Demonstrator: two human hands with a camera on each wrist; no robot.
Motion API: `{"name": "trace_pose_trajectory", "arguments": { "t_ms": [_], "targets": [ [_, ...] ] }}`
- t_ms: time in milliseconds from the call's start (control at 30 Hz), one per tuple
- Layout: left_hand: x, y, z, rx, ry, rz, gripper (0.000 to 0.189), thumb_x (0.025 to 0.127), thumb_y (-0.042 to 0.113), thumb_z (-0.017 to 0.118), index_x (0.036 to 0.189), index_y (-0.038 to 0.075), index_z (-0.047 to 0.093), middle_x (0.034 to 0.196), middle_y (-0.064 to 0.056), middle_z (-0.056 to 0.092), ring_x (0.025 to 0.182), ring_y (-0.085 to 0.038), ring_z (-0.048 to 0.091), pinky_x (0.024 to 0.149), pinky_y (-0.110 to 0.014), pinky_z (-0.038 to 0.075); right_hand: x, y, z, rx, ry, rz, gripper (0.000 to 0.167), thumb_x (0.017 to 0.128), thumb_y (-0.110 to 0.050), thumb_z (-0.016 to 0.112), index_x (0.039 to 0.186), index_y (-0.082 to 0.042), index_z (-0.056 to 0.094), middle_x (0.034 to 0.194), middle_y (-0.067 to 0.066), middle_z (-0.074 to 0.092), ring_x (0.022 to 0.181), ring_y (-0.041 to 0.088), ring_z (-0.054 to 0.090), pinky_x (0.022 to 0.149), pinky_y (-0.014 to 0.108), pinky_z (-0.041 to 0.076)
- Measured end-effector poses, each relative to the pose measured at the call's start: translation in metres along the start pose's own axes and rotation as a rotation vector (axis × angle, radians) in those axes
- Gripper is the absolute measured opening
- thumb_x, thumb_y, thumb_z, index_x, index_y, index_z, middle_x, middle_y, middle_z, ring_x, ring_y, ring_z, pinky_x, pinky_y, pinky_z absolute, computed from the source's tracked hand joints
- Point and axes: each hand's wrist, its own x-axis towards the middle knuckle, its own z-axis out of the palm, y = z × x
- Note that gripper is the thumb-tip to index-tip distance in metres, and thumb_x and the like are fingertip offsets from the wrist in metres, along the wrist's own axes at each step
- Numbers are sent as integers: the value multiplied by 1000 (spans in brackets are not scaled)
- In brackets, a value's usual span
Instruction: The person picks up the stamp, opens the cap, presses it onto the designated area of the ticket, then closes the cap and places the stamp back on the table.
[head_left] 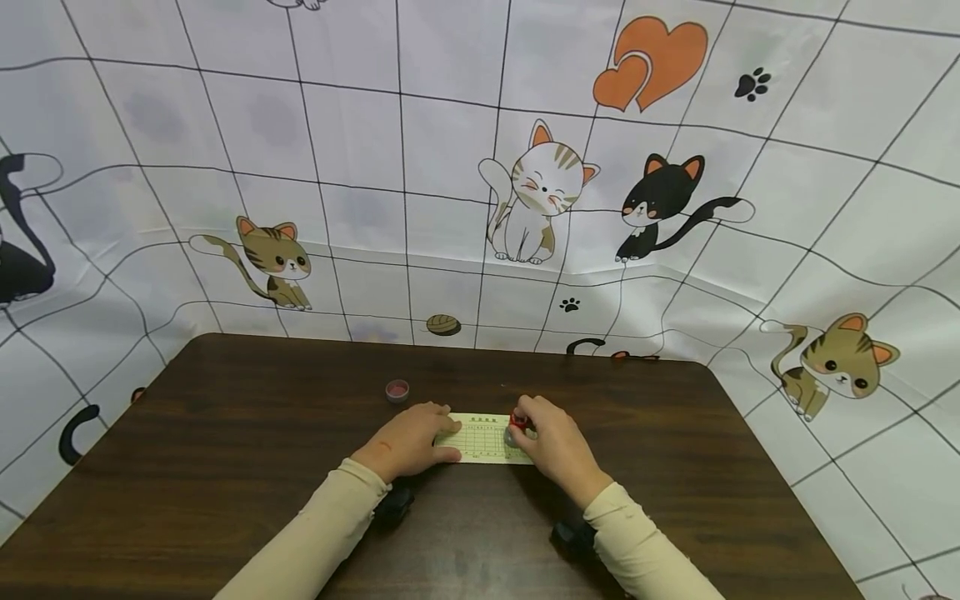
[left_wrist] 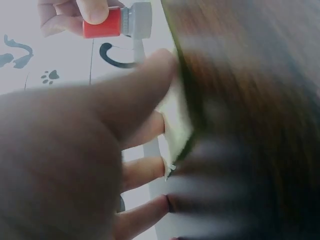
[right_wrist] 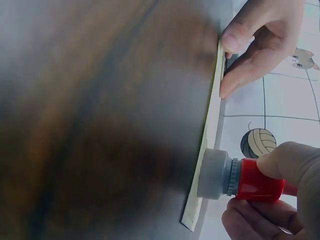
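Observation:
A pale yellow printed form pad [head_left: 483, 439] lies flat on the dark wooden table. My left hand [head_left: 411, 439] rests on its left end, with thumb and fingertips pressing the paper. In the right wrist view these fingertips [right_wrist: 231, 42] sit at the pad's edge. My right hand [head_left: 552, 442] pinches a stamp [right_wrist: 260, 180] with a red body and grey round end. That grey end stands upright on the pad's right part, its face hidden against the paper. From the left wrist view the red stamp [left_wrist: 105, 22] also shows between thumb and fingers.
A small round cap [head_left: 397, 391], reddish inside, sits on the table [head_left: 285, 392] beyond the left hand. Behind the table's far edge hangs a white sheet [head_left: 360, 217] printed with cats and grid lines. Dark devices [head_left: 393, 507] are strapped under both wrists.

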Motion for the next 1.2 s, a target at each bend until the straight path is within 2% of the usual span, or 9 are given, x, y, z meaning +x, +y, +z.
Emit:
{"name": "trace_pose_trajectory", "arguments": {
  "t_ms": [300, 667, 800, 1000, 1200],
  "targets": [
    [3, 0, 1, 22, 9, 8, 50, 89, 33, 81, 130, 5, 72, 139, -16, 64, 137, -36, 53, 115, -50, 41, -1, 0, 2, -6, 7, 14, 27, 88, -12, 83, 84, -18, 57, 82, -4, 58, 70, 10, 51, 61, 26, 44],
    [3, 0, 1, 31, 14, 11, 50, 91, 33, 80, 131, 5, 71, 141, -16, 63, 138, -36, 52, 116, -50, 40, 0, -4, -2, 23, 0, 39, 25, 87, -12, 84, 86, -17, 60, 84, -5, 60, 73, 15, 58, 65, 30, 50],
    [3, -1, 3, 31, 19, 19, 50, 91, 32, 80, 131, 5, 71, 140, -16, 64, 137, -35, 53, 115, -50, 41, 1, -2, -1, 57, -8, 75, 23, 87, -11, 85, 88, -16, 62, 87, -5, 65, 77, 14, 61, 70, 33, 54],
    [4, -2, 4, 25, 23, 19, 49, 90, 32, 81, 130, 5, 72, 137, -15, 65, 136, -34, 54, 114, -50, 42, 1, 0, 1, 153, -15, 149, 23, 87, -8, 84, 99, -12, 65, 96, 1, 72, 83, 14, 67, 76, 37, 59],
    [4, -1, 3, 28, 17, 13, 50, 90, 32, 81, 131, 6, 71, 141, -16, 63, 139, -36, 51, 117, -50, 39, 2, 0, -1, 178, -18, 151, 23, 87, -7, 84, 102, -10, 67, 96, 2, 71, 82, 13, 66, 75, 34, 59]
  ]
}}
